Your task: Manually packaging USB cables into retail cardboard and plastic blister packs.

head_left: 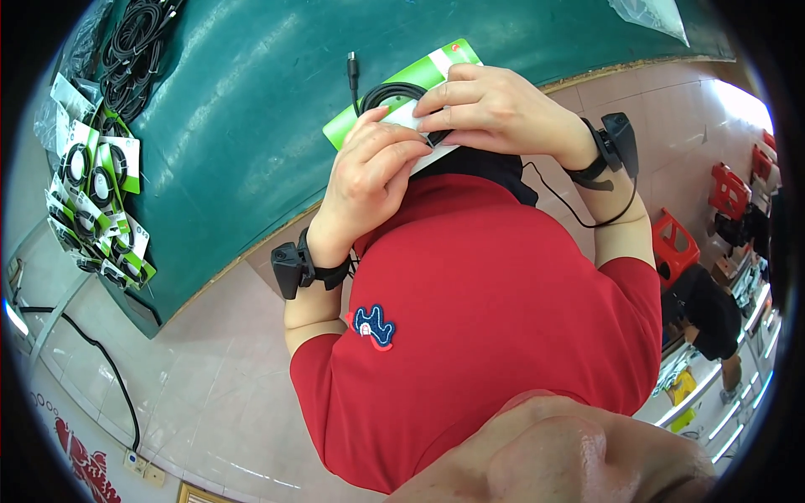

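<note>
A green and white backing card (342,127) lies at the table's near edge, right in front of me. On it rests a coiled black cable (388,90), whose plug end (353,70) sticks out past the card's far side. My left hand (369,172) is closed at the near side of the coil, its fingertips bent in against cable and card. From the right, my right hand (490,111) reaches over the card with fingers curled onto the coil. Both sets of fingertips meet near the coil's lower right, where they hide part of the cable.
Carded cables (101,184) are piled at the table's left end. Behind them lies a bundle of loose black cables (138,50). A clear plastic bag (654,17) sits at the far right of the green table (243,151). Red stools (675,247) and another person (708,310) are off to the right.
</note>
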`<state>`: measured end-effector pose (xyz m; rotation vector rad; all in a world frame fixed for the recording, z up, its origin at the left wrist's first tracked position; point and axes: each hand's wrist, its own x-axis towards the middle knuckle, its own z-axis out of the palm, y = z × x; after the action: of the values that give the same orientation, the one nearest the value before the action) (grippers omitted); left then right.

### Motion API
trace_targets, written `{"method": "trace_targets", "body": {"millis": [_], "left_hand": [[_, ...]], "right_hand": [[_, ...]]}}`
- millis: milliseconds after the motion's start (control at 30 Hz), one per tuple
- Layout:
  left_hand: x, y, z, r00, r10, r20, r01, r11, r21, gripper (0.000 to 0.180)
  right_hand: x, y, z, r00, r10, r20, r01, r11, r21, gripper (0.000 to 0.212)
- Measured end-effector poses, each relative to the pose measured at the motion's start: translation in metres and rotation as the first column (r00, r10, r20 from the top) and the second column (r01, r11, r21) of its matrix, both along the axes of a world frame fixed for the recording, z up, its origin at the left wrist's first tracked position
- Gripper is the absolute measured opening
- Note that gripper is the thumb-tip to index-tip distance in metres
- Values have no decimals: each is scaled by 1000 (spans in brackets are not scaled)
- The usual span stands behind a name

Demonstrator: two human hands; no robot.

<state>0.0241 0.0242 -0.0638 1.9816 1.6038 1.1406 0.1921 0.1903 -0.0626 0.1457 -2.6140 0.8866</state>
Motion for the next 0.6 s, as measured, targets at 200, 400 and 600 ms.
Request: {"method": "trace_targets", "body": {"millis": [200,400,600], "left_hand": [[-8,-1,-8,999,-46,7,45,999,9,18],[-4,-1,-3,988,154,-20,-154,988,7,18],[9,10,-3,835,549,29,-549,836,-25,22]], "right_hand": [[-5,5,-8,996,92,10,-92,996,1,21],[-5,0,-6,998,67,4,-67,997,-48,18],[-5,-1,-9,998,58,-27,-59,998,-36,19]]}}
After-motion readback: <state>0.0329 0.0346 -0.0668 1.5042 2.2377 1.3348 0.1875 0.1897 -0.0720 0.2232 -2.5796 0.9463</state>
